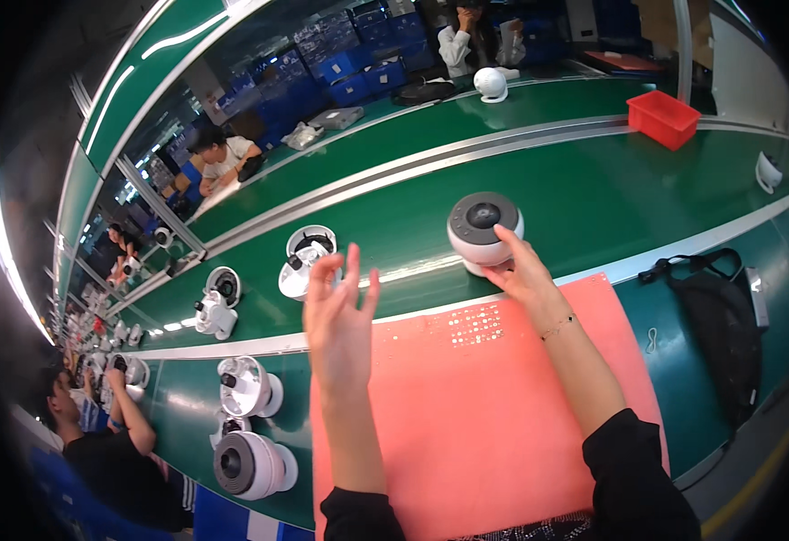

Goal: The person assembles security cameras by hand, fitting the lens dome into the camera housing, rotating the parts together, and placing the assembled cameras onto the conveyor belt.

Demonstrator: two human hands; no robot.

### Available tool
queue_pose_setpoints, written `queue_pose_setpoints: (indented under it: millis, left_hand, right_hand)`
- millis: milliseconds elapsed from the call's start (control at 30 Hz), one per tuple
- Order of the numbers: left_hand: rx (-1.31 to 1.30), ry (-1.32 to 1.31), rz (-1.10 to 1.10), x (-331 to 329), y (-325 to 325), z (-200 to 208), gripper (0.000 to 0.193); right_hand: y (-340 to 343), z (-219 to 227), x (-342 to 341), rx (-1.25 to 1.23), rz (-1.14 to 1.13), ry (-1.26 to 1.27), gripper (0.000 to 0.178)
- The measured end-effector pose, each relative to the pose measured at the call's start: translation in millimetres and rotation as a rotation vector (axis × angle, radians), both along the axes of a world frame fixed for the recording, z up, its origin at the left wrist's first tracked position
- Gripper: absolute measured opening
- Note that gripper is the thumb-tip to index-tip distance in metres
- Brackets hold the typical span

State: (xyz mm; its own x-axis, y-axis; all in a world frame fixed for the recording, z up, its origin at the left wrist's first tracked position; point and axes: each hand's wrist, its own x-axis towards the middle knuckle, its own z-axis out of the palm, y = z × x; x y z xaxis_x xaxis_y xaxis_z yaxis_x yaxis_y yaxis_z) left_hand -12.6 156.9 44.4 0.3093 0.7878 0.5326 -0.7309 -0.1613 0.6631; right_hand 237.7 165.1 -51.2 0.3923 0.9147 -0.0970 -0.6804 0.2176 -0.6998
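Note:
My right hand grips a white round device at its lower right side, thumb near its grey face, other fingers by its base. The device has a dark domed centre like a camera lens and is over the green belt, just past the mat. My left hand is raised over the pink mat, fingers spread, holding nothing. Beyond it, an opened white device shows its dark inner parts. Small pale pieces or stickers lie in rows near the mat's far edge.
To my left stand a closed grey-faced device and an opened one. A black bag lies on the right. The red bin sits beyond the belt. A co-worker works at the left; other people sit across the line.

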Motion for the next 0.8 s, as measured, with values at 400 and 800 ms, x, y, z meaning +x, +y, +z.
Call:
queue_pose_setpoints:
  millis: [400,800]
  left_hand:
    - [-0.153,0.309,0.606,-21,39,2,0.082]
    - [-0.642,-0.158,0.463,-19,165,-132,0.075]
  right_hand:
    - [3,-5,-25,-0.148,0.005,0.244,0.073]
    - [-14,20,-67,-0.096,0.266,-0.192,0.024]
